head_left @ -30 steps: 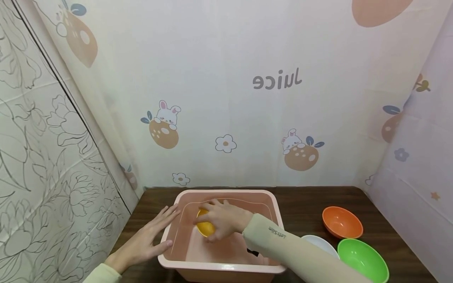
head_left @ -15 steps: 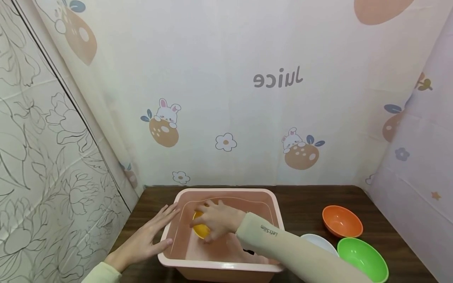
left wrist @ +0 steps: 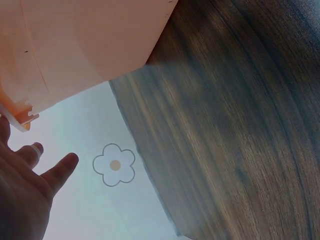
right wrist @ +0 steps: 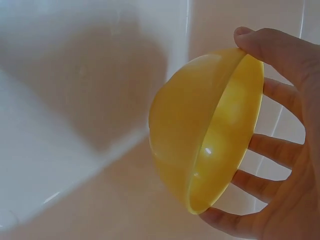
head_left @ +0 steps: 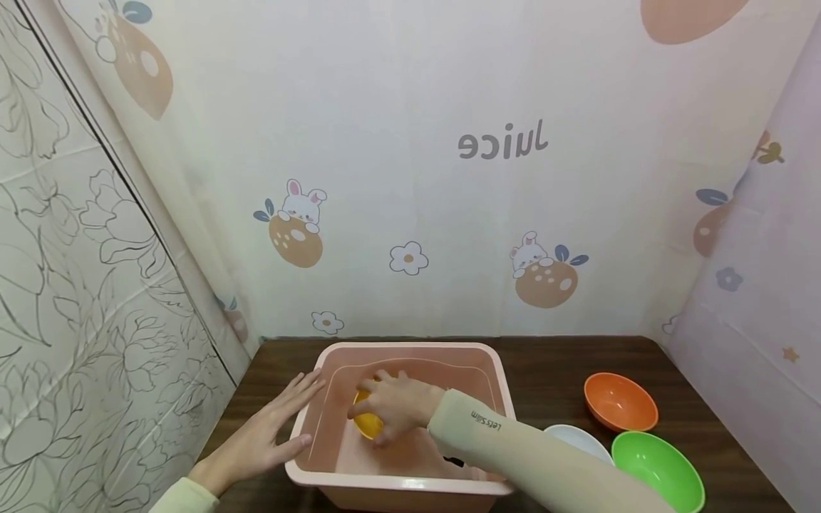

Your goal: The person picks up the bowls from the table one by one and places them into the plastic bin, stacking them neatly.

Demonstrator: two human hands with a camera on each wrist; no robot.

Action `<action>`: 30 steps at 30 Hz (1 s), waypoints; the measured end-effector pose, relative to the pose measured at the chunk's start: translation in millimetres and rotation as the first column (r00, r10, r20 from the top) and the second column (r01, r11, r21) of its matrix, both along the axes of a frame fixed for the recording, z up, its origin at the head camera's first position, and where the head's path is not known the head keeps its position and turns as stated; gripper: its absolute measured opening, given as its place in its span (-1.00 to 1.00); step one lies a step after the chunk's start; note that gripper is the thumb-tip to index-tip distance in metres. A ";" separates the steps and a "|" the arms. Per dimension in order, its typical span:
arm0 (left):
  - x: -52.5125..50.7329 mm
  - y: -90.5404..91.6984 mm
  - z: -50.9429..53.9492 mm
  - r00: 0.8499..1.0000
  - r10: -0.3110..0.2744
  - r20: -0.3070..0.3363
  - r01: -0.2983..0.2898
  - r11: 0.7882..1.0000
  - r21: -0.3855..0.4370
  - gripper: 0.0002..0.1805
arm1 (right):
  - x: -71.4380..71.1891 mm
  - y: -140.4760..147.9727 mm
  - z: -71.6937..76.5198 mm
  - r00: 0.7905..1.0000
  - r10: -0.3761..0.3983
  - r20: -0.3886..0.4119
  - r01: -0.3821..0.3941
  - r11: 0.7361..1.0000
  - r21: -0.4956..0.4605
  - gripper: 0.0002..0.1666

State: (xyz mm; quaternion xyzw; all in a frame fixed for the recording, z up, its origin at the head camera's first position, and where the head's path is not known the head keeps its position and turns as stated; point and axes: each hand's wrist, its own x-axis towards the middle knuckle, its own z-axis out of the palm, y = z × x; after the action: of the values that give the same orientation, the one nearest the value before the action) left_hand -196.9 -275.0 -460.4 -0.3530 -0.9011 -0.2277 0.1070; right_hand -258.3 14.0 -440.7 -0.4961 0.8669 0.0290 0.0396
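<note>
Inside the pink plastic tub, my right hand holds a yellow bowl above the tub floor. In the right wrist view the yellow bowl is tipped on its side, its hollow facing the palm. Thumb and spread fingers of the right hand grip its rim. On the tub's left side, my left hand touches the rim with fingers extended. The left wrist view shows part of the left hand beside the tub's outer wall.
To the right on the dark wooden table sit an orange bowl, a green bowl and a white bowl, partly hidden by the right sleeve. A patterned curtain hangs behind the table.
The right hand and yellow bowl shift slightly left inside the tub, then a little back to the right and nearer. The left hand stays at the rim.
</note>
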 end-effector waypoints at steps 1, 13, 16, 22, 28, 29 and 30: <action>0.2 -0.2 0.1 1.000 0.002 0.005 -0.002 1.000 0.002 -0.16 | -0.3 -0.6 -0.7 1.000 -0.002 0.006 0.002 1.000 0.000 -0.36; -0.2 -1.0 -0.5 1.000 -0.003 -0.005 0.003 1.000 0.006 -0.16 | -0.3 -0.1 -4.9 1.000 0.007 -0.002 -0.007 1.000 0.013 -0.36; -1.3 -1.1 -0.1 1.000 -0.002 -0.012 0.002 1.000 -0.003 -0.16 | -0.2 0.0 -6.7 1.000 0.006 0.012 -0.006 1.000 0.029 -0.36; -2.3 -0.7 0.2 1.000 -0.005 -0.009 0.005 1.000 -0.006 -0.15 | -0.7 0.9 -11.1 1.000 0.021 0.011 -0.021 0.999 0.044 -0.36; -3.1 -0.2 1.8 1.000 -0.007 -0.008 0.007 1.000 -0.001 -0.15 | -2.3 1.0 -11.7 1.000 0.016 0.003 -0.016 0.999 0.047 -0.35; -2.8 -0.2 1.9 1.000 -0.006 -0.010 0.006 1.000 -0.004 -0.16 | -2.0 1.0 -12.2 1.000 0.016 0.002 -0.016 0.999 0.046 -0.35; -2.4 -0.2 2.0 1.000 -0.006 -0.013 0.006 1.000 -0.009 -0.16 | -1.7 1.1 -13.0 1.000 0.016 0.005 -0.017 0.999 0.044 -0.35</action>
State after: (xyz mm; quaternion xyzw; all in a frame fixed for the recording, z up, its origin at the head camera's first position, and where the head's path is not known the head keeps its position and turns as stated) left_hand -199.3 -275.2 -458.4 -0.3579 -0.9003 -0.2216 0.1105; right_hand -260.0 15.1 -453.7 -0.5023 0.8618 0.0473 0.0523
